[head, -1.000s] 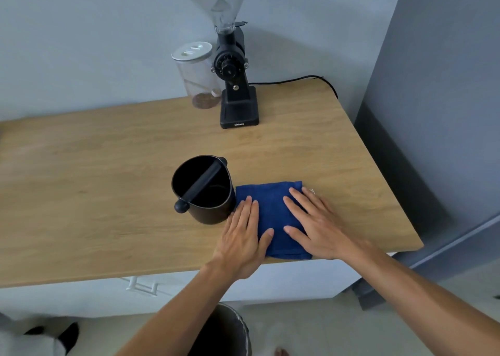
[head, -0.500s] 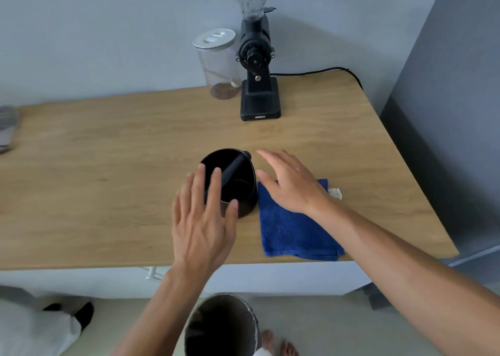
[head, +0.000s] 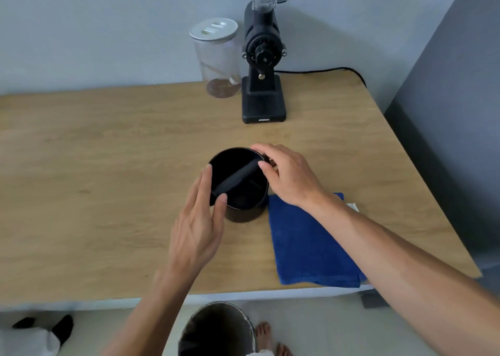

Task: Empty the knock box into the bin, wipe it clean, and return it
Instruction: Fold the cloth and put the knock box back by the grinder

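Two hands: both are at the round black knock box (head: 238, 185), one on each side of it.
Knock box position: it stands upright on the light wooden desk (head: 108, 166), near the front edge, touching or just beside the folded blue towel (head: 311, 242).
Left hand (head: 197, 228): fingers spread wide and flat against the near-left wall, thumb tip at the rim; not closed on anything.
Right hand (head: 289, 177): fingers curled over the far-right rim where the black knock bar (head: 238, 178) ends; whether they already pinch it, I cannot tell.
Handling, as I judge it: a rigid, smooth-walled can, probably light to middling in weight; any grounds inside are hidden in the dark interior. The slick wall could slip under a one-handed pinch.
Where to hold: palms opposed on the walls, or one hand on the wall with fingers hooked over the rim, away from the bar, which may lift out.
Tipping: the round dark bin (head: 216, 331) sits on the floor just below the desk edge, so the carry is short.
Bystanders: the black coffee grinder (head: 263, 85) and clear lidded jar (head: 216, 58) stand well apart at the back.
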